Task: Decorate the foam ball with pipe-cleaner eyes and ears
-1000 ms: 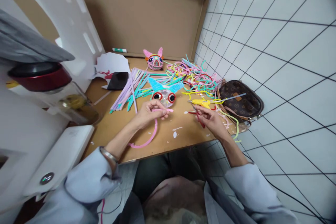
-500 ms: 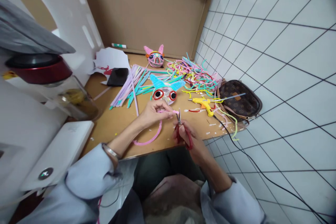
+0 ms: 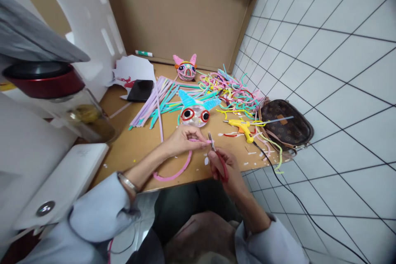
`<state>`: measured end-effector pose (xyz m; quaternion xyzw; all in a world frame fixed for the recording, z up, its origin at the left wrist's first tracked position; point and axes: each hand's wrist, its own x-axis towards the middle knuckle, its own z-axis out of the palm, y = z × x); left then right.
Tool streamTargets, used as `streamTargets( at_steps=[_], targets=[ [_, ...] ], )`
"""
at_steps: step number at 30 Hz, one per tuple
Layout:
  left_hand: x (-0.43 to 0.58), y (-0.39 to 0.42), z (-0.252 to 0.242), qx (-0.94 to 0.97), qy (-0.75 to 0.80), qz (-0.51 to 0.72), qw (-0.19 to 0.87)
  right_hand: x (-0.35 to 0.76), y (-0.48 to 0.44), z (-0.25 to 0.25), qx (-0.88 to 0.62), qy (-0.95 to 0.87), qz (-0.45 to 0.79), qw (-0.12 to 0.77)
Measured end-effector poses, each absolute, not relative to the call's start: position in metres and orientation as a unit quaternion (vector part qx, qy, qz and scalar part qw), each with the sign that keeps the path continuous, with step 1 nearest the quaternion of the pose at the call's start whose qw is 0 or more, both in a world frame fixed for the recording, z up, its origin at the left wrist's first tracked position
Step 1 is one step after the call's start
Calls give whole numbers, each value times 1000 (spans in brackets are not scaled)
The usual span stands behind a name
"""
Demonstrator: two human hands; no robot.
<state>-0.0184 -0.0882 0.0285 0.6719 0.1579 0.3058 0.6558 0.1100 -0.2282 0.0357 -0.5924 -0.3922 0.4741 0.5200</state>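
My left hand pinches one end of a pink pipe cleaner, which curves down toward the table's front edge. My right hand grips red-handled scissors, and their blades reach the pipe cleaner's tip just right of my left fingers. Just beyond my hands lies a craft face with red-rimmed eyes and blue ears. A smaller pink-eared face stands at the back.
A yellow glue gun lies to the right, its black cord running off the table. Loose pipe cleaners pile behind it, and straight ones lie left. A brown bag, a black phone and a red-lidded jar border the brown table.
My right hand took the red scissors from beside the glue gun and brought them left to the pipe cleaner's tip. My left hand kept its hold on the pipe cleaner.
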Motion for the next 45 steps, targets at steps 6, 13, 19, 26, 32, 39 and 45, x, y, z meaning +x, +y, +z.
streamTargets(
  at_steps=[6, 13, 19, 26, 32, 39, 45],
  targets=[
    [-20, -86, 30, 659, 182, 290, 670, 137, -232, 33, -697, -487, 335, 405],
    [-22, -76, 24, 649, 173, 273, 689, 202, -241, 24, -820, -563, -20, 105],
    [-26, -77, 24, 639, 118, 246, 719, 201, -236, 33, -735, -649, -45, 191],
    [-28, -84, 28, 637, 122, 178, 740, 138, -196, 72, -576, -755, 122, 289],
    [-29, -84, 27, 674, 151, 169, 703, 127, -165, 76, -604, -742, 121, 266],
    [-39, -83, 53, 636, 195, 274, 694, 140, -161, 95, -598, -549, 307, 497],
    [-36, -72, 49, 559, 237, 358, 709, 136, -150, 92, -551, -466, 380, 579]
  ],
)
